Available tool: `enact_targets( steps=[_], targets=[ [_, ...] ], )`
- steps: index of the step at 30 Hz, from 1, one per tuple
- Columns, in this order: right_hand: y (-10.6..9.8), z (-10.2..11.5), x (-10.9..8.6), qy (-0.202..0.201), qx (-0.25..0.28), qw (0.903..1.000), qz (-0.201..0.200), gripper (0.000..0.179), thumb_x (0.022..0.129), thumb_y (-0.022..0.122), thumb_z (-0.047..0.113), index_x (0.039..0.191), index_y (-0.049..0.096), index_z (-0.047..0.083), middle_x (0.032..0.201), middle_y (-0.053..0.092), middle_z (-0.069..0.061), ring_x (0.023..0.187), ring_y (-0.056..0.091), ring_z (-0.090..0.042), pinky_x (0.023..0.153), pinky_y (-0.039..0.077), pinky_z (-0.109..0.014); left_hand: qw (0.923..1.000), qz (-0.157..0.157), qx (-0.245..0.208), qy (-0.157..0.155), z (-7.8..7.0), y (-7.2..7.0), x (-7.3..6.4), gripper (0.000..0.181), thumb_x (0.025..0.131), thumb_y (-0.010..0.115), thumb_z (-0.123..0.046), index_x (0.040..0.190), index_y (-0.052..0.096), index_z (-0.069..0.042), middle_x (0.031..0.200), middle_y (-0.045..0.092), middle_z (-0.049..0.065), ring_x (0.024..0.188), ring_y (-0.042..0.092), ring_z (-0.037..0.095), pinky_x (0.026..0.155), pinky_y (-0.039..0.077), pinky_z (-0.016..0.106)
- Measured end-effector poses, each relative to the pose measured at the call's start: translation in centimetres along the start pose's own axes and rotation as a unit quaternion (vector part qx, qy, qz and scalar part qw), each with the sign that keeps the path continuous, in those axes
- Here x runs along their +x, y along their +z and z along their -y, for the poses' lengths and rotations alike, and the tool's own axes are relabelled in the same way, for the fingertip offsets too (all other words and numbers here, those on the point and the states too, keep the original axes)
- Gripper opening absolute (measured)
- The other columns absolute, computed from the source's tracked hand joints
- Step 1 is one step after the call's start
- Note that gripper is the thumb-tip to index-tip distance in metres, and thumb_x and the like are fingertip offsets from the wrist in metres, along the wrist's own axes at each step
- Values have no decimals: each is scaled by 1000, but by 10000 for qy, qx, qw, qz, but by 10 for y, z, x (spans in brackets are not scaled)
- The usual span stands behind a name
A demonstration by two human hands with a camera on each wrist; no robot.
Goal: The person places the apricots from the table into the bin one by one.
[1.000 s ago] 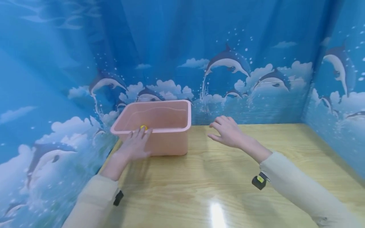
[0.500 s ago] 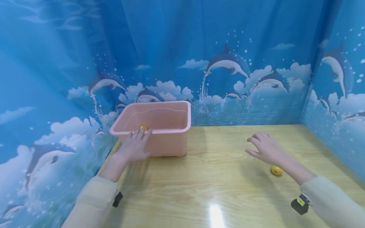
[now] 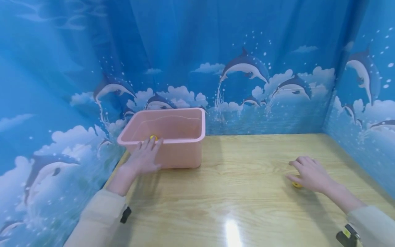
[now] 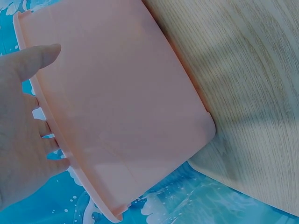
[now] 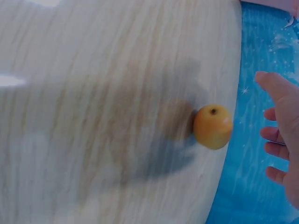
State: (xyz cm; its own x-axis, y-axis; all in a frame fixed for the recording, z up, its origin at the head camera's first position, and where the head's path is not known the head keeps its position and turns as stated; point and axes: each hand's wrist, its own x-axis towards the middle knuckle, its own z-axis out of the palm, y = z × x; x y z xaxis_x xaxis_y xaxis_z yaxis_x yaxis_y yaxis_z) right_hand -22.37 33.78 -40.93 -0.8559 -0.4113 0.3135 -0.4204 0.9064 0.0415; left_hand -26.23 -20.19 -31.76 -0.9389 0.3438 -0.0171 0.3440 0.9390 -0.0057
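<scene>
My left hand [image 3: 143,159] lies at the near rim of a pink plastic bin [image 3: 182,154], its fingers spread and reaching to the rim. In the left wrist view the thumb [image 4: 44,56] overlaps the bin's outer wall, while the other fingertips are hidden behind the rim. Over the right side of the table, my right hand [image 3: 311,175] is close above a round yellow-orange fruit [image 5: 213,127] with a dark dimple on top. Its fingers are relaxed and apart from the fruit in the right wrist view. The hand partly covers the fruit in the head view.
Inside the bin, a small yellow thing [image 3: 154,137] shows just past the left fingertips. A light wood table [image 3: 247,199] spreads below both hands. Blue curtains [image 3: 185,41] printed with dolphins hang at the back and both sides.
My right hand has moved right and lower, away from the bin, and is now over the fruit. The left hand has stayed at the bin's rim.
</scene>
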Motion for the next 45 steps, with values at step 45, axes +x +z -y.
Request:
enact_targets(
  steps=[45],
  targets=[
    [4,-1,6,118,5,9972,733,48,70,79,33,106,64,5,78,50,0,68,47,-17,55,38,-38,9999,66,9,-123,-3,-2,-2,90,86,61,-40,149,6,-7,153,1,22,139,-1,38,110,2,54]
  ],
)
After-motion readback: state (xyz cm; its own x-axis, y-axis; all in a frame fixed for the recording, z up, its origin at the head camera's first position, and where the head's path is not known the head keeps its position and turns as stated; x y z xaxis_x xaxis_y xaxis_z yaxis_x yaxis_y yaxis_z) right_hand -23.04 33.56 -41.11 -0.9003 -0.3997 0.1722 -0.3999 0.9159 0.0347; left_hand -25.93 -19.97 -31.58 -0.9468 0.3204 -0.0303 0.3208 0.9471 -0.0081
